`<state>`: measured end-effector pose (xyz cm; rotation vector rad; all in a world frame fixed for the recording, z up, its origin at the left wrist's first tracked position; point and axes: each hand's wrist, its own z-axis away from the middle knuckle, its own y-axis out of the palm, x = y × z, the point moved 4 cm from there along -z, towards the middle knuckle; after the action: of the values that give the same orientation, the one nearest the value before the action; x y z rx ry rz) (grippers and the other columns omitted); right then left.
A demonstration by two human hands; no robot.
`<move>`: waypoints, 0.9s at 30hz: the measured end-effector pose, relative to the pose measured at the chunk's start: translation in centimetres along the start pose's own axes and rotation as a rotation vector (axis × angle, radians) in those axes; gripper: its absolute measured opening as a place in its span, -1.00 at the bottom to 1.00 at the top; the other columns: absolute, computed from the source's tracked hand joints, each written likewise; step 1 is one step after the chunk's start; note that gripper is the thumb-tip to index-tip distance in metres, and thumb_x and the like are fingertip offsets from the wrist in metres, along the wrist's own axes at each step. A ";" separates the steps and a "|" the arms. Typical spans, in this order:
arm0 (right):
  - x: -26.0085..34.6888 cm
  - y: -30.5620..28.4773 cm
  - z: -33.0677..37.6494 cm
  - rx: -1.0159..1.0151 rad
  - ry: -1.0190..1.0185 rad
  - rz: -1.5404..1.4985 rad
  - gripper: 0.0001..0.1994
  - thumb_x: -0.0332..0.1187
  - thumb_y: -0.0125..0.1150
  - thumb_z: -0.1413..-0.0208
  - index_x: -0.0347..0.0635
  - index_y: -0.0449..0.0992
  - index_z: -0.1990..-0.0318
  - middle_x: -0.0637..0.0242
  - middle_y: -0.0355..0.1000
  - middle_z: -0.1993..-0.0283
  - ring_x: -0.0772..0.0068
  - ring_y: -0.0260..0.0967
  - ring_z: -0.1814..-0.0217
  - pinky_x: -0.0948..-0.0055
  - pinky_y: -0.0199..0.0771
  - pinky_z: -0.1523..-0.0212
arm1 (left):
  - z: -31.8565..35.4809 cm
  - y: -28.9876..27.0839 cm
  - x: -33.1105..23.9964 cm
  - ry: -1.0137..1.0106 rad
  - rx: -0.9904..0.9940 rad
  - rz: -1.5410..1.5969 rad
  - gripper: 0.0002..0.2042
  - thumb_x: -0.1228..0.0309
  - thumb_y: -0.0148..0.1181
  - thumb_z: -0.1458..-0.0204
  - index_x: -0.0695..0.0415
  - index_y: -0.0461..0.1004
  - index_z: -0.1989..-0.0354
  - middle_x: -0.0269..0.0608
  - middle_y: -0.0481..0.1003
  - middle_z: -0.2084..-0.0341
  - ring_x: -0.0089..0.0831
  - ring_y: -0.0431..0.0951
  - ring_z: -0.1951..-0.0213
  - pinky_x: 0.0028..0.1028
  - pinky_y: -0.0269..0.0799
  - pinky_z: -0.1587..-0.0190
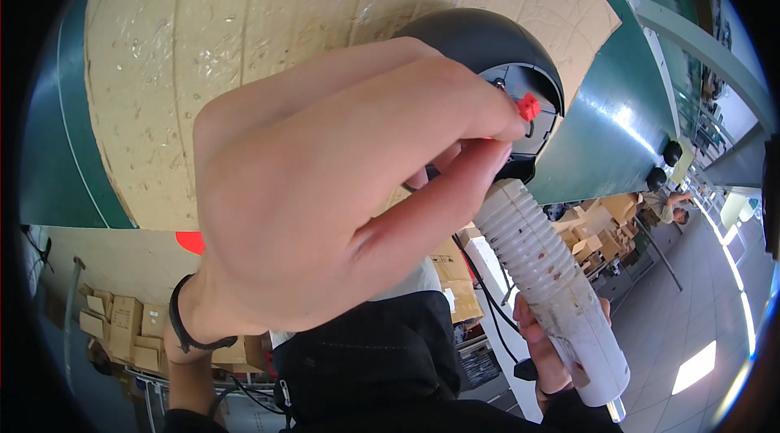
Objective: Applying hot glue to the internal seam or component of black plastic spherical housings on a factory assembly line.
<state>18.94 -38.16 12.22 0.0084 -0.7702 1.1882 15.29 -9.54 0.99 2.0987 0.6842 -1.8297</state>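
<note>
Head view, looking down over both hands. My left hand [325, 197] fills the middle of the frame, fingers curled together and pinched around a small red plastic connector [528, 106] at its fingertips. The connector sits at the open underside of a rounded black plastic housing [479, 43], touching or just inside the recess — I cannot tell which. The housing rests on a sheet of brown corrugated cardboard [244, 43] laid over a green worktable [601, 132].

My right hand [552, 352] is low at the right, closed around the smooth lower end of a white ribbed plastic tube [552, 287]. The tube's long axis runs diagonally — ribbed end up and to the left, meeting the housing just below the connector, plain end down and to the right. A black cable [487, 303] hangs beside it.

So the connector lies up and right of the left palm, right at the fingertips; the left hand is much the nearer one, the right hand well apart down the tube.

Stacked brown cardboard boxes [122, 327] on the floor at the left; another person [674, 210] far off at the right.
</note>
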 end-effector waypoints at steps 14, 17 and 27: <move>-0.4 -0.2 0.2 -0.110 -0.051 -0.077 -0.42 -0.21 0.62 0.01 0.04 0.28 -0.03 0.18 0.44 0.26 0.25 0.42 0.33 0.30 0.42 0.33 | 0.2 -1.6 0.5 -0.144 0.178 0.045 -0.79 0.79 0.30 0.02 0.34 0.61 0.20 -0.06 0.62 0.30 -0.47 0.60 0.33 -0.56 0.47 0.31; -0.8 -0.2 -0.1 -0.047 -0.095 0.000 -0.46 -0.23 0.57 -0.04 -0.07 0.32 -0.05 0.13 0.46 0.29 0.26 0.43 0.35 0.31 0.44 0.33 | 0.4 -2.0 1.0 -0.140 0.161 0.065 -0.80 0.77 0.28 -0.02 0.33 0.60 0.17 -0.12 0.62 0.28 -0.50 0.59 0.31 -0.58 0.46 0.27; -1.2 0.2 -0.1 -0.031 -0.023 0.082 -0.32 -0.29 0.45 -0.15 -0.22 0.16 -0.31 -0.22 0.49 -0.04 0.00 0.58 0.00 0.23 0.71 0.17 | -0.1 -1.6 2.9 -0.222 0.135 0.024 -0.71 0.74 0.24 -0.04 0.30 0.61 0.04 -0.19 0.55 0.22 -0.56 0.55 0.25 -0.59 0.46 0.22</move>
<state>18.64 -39.04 11.44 -0.0355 -0.8161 1.2555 14.82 -7.65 -1.70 1.9312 0.4904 -2.1072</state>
